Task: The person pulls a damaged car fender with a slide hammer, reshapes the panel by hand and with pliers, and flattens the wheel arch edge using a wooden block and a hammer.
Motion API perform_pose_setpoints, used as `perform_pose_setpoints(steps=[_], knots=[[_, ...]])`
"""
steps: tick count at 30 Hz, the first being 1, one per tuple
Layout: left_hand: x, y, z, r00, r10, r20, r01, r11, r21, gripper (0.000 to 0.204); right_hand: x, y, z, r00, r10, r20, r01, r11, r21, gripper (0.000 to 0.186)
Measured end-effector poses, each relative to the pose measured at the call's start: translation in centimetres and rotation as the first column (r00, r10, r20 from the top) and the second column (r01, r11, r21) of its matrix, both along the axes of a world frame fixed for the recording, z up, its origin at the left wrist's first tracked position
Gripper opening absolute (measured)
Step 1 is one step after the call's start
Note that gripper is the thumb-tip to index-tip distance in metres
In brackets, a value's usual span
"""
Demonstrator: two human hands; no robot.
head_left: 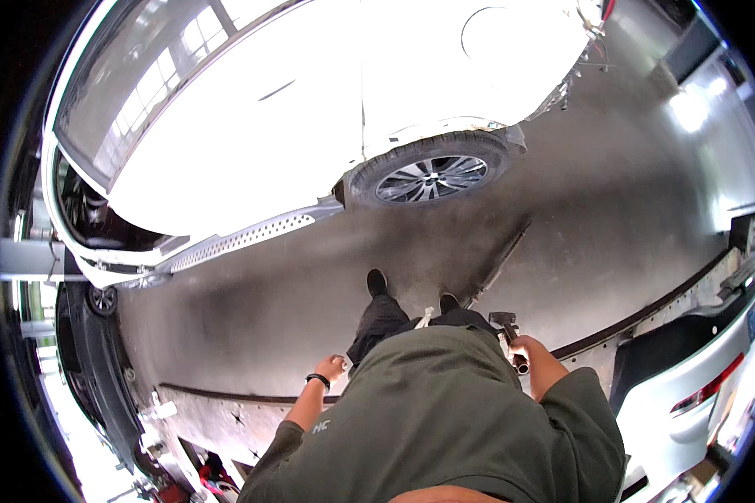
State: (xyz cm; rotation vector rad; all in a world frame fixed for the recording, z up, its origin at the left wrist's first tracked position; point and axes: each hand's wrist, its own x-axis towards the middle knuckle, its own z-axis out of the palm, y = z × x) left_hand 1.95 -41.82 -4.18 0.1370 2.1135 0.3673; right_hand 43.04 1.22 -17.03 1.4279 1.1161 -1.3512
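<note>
My right hand (524,345) hangs by my right hip, its fingers wrapped round a hammer (503,319) with a dark head. Part of the handle is hidden by the hand, and a round metallic end shows below it. At my left side, my left hand (331,366) hangs with its fingers curled in, a black band on the wrist. Whether anything lies inside those fingers is hidden. Neither hand touches the white car (310,109) in front of me. Its wheel (432,178) with silver spokes stands beyond my feet.
The car's front end at the right has loose parts and wires (591,33) exposed. A long dark rod-like strip (502,261) runs across the grey floor (252,318). Behind me at the right lies a white bumper (688,411) with a red reflector. A dark car (101,369) stands at the left.
</note>
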Motion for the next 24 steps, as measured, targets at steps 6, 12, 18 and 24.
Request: perform_pose_setpoints(steps=[6, 12, 18, 24], knots=[[-12.0, 2.2, -6.4, 0.961, 0.093, 0.26, -0.152, 0.964, 0.219, 0.03, -3.2, -3.4, 2.9, 0.908, -0.414, 0.055, 0.414, 0.91, 0.014, 0.016], [-30.2, 7.4, -9.6, 0.728, -0.154, 0.668, -0.173, 0.901, 0.397, 0.034, -8.0, -8.6, 5.1, 0.508, -0.859, -0.064, 0.861, 0.509, -0.008, 0.008], [-40.3, 16.8, -11.1, 0.617, -0.333, 0.712, 0.298, 0.937, 0.18, 0.044, -10.9, -17.9, 14.5, -0.032, -0.999, -0.022, 0.99, -0.028, -0.14, 0.008], [-35.7, 31.8, -11.8, 0.591, 0.036, 0.806, 0.085, 0.991, -0.106, 0.02, -9.2, -27.1, 22.2, -0.253, -0.952, -0.169, 0.96, -0.227, -0.162, 0.012]])
